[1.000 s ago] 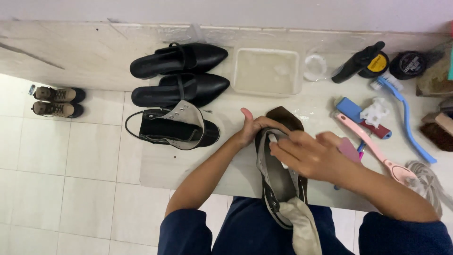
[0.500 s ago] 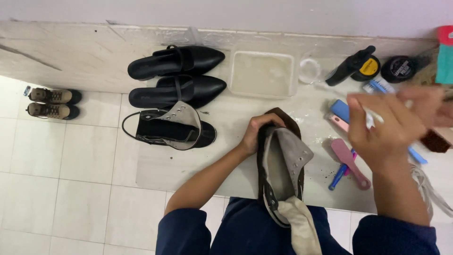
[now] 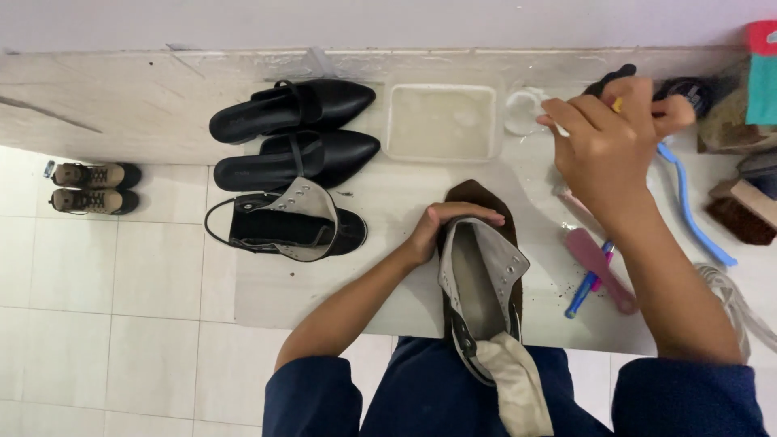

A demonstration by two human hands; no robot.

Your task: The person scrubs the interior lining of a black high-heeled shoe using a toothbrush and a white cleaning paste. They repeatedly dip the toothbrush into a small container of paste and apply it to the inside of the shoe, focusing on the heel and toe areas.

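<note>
Small pair of tan boots [image 3: 91, 187] sitting on the floor tiles at far 9 o'clock. Two black pointed slip-ons [image 3: 293, 133] lying side by side at 11 o'clock, an open-sided black and grey shoe [image 3: 285, 226] just below them. Left hand [image 3: 443, 226] curling fingers over the top edge of the brown shoe [image 3: 479, 279], gripping it at centre; the shoe's grey lining is facing up, heel toward 6 o'clock, a grey cloth [image 3: 518, 380] hanging from it. Clear plastic tub [image 3: 441, 121] sitting at 12 o'clock. Right hand [image 3: 605, 142] reaching up to 1 o'clock, fingers closing around a small dark object [image 3: 615, 79], mostly hidden. Pink brush [image 3: 600, 269] lying at 3 o'clock, blue brush [image 3: 692, 206] beside it.
</note>
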